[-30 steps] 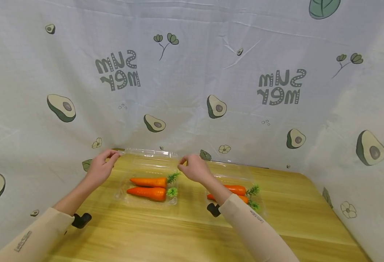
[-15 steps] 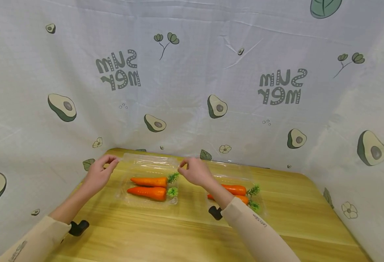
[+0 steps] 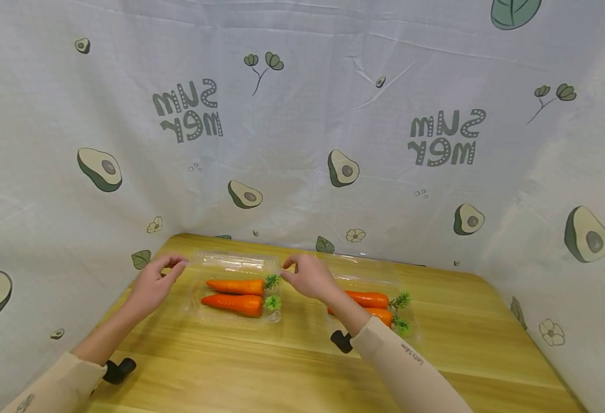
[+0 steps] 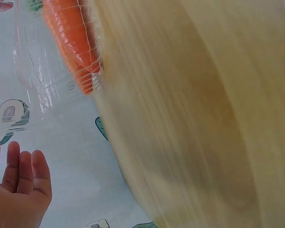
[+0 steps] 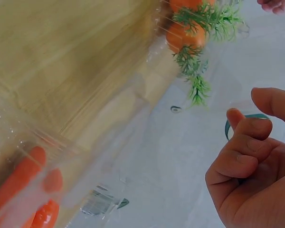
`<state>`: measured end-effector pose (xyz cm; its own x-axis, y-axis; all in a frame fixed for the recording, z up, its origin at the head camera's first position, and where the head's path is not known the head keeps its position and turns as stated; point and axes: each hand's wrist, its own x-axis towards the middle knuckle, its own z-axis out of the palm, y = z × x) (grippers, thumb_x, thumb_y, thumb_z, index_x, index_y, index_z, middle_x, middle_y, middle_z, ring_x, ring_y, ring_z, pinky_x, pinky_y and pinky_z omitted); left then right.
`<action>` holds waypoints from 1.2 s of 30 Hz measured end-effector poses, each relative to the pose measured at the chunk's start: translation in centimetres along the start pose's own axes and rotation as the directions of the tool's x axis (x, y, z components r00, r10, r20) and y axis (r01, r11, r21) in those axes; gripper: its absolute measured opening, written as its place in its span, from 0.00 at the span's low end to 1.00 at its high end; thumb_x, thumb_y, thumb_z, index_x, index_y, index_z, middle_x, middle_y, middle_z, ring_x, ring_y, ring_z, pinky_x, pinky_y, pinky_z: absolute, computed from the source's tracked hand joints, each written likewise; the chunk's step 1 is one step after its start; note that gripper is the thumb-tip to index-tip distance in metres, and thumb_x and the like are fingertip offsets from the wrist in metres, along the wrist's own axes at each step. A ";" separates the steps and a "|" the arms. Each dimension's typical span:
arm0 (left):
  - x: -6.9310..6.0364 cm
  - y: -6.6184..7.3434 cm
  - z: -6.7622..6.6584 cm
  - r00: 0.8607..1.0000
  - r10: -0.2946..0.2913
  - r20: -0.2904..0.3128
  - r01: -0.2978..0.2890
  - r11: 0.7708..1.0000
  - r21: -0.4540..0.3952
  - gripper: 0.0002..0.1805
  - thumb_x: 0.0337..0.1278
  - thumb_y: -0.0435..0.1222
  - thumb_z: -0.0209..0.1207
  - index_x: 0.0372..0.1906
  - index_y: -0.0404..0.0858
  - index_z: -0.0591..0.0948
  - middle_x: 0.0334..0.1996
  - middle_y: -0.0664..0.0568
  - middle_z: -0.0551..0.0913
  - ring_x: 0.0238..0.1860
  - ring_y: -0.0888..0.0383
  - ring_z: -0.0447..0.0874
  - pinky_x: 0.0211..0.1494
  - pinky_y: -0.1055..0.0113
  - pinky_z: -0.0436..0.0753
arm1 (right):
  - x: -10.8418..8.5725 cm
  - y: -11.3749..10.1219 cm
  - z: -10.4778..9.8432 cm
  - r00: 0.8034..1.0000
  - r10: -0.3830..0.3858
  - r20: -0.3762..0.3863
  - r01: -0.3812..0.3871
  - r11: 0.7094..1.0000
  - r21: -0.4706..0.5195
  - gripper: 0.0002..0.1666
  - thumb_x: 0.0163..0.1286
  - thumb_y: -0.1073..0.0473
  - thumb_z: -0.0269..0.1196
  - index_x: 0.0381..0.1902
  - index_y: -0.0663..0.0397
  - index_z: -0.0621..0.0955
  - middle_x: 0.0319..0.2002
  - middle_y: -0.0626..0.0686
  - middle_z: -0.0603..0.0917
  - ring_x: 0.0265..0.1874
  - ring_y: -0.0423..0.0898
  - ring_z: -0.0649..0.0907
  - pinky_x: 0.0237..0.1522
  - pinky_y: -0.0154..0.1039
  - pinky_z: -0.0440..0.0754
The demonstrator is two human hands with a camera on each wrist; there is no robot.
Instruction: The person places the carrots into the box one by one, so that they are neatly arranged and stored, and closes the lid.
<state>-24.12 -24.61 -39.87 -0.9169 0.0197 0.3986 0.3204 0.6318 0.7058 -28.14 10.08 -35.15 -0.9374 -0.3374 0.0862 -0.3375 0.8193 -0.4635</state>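
Observation:
Two carrots (image 3: 235, 305) with green tops lie side by side in the left clear plastic container (image 3: 240, 320). Its lid (image 3: 235, 263) is folded back toward the wall, low and nearly flat. My left hand (image 3: 152, 282) is at the lid's left corner, thumb and forefinger close together on its edge; in the left wrist view the other fingers are fairly straight. By the lid's right edge, my right hand (image 3: 310, 277) has thumb and forefinger apart, remaining fingers curled, and no thing visible between them. Clear plastic makes contact there hard to see.
A second clear container (image 3: 413, 330) with carrots (image 3: 369, 299) stands to the right, its lid (image 3: 361, 268) folded back, partly hidden by my right forearm. Both sit on a wooden table (image 3: 230, 367). A printed curtain (image 3: 292, 132) hangs behind.
The left container's lid has tipped backward and down from a more upright stance. Both hands have come down with it, the left one more. The carrots have not moved.

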 end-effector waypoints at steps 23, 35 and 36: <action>-2.2 -0.3 -0.1 0.998 -0.037 0.052 0.041 0.996 -0.079 0.21 0.80 0.45 0.47 0.56 0.36 0.82 0.53 0.41 0.83 0.44 0.67 0.78 0.43 0.66 0.83 | -1.3 0.2 1.2 1.000 0.004 0.016 -0.003 0.999 -0.048 0.16 0.68 0.52 0.66 0.52 0.48 0.85 0.22 0.45 0.78 0.20 0.42 0.75 0.21 0.37 0.71; -3.2 -0.5 -0.1 0.993 -0.060 0.104 0.063 0.998 -0.030 0.18 0.76 0.45 0.53 0.54 0.36 0.82 0.49 0.44 0.84 0.46 0.60 0.80 0.44 0.69 0.80 | -1.8 0.2 1.9 1.000 -0.002 0.012 0.004 0.993 -0.116 0.20 0.66 0.50 0.69 0.54 0.48 0.84 0.22 0.44 0.78 0.21 0.40 0.76 0.21 0.37 0.72; -3.3 -0.4 0.0 0.992 -0.063 0.108 0.066 0.998 -0.017 0.17 0.76 0.45 0.54 0.53 0.36 0.83 0.49 0.45 0.84 0.46 0.61 0.80 0.45 0.69 0.80 | -1.8 0.2 2.0 1.000 -0.008 0.007 0.009 0.992 -0.122 0.20 0.65 0.50 0.69 0.54 0.48 0.84 0.22 0.43 0.78 0.21 0.40 0.76 0.21 0.37 0.71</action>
<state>-21.26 -24.99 -41.46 -0.9558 0.0636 0.2872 0.2636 0.6184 0.7403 -26.31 9.96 -37.13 -0.9339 -0.3476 0.0835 -0.3540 0.8666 -0.3517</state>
